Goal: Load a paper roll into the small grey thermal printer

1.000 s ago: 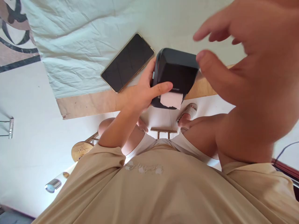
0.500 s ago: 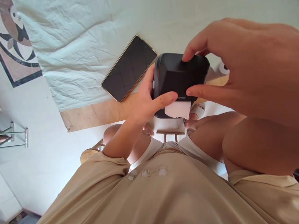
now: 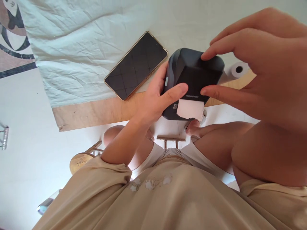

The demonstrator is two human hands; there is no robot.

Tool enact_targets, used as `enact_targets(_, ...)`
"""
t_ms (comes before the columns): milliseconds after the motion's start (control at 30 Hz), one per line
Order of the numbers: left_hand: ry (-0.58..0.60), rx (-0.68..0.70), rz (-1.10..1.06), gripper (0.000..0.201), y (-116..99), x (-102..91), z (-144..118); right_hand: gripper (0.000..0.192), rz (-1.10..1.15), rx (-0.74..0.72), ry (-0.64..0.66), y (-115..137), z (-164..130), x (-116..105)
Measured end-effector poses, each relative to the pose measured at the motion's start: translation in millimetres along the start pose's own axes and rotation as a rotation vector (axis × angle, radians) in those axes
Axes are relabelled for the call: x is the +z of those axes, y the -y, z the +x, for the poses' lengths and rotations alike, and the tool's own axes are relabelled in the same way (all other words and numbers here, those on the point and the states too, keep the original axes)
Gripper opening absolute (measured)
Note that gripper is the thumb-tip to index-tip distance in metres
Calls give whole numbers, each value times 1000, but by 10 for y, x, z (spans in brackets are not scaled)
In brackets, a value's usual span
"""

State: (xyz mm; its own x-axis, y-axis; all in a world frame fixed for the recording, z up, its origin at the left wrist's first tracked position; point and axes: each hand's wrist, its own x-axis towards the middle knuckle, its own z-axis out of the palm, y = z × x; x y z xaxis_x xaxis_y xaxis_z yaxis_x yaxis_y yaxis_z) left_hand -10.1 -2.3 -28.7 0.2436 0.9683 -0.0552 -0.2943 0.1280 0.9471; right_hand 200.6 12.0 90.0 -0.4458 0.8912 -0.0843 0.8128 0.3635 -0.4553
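Head cam: left hand (image 3: 153, 102) and right hand (image 3: 263, 64) clasp black printer (image 3: 194, 80) w/ fingers and thumbs — held over table edge (image 3: 96, 111), beside dark phone (image 3: 136, 65), paper strip (image 3: 190, 109) protruding.

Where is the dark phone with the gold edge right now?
In the head view, the gold-edged dark phone lies screen-up on the pale cloth, upper middle, just left of the small black printer held in both hands.
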Motion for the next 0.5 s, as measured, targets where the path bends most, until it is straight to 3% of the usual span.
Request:
enact_targets(100,82,-17,-223,37,-80,52,-8,41,-25,-1,-20,16,-51,-5)
enact_targets(200,57,-26,-312,22,-140,96,-1,39,-5,-17,-14,36,-86,-10)
enact_targets(333,-10,-19,-233,26,-60,56,47,43,-11,-27,-38,51,-117,2)
enact_targets(500,8,97,-182,30,14,-15,65,45,-50,-61,-59,19,-138,91)
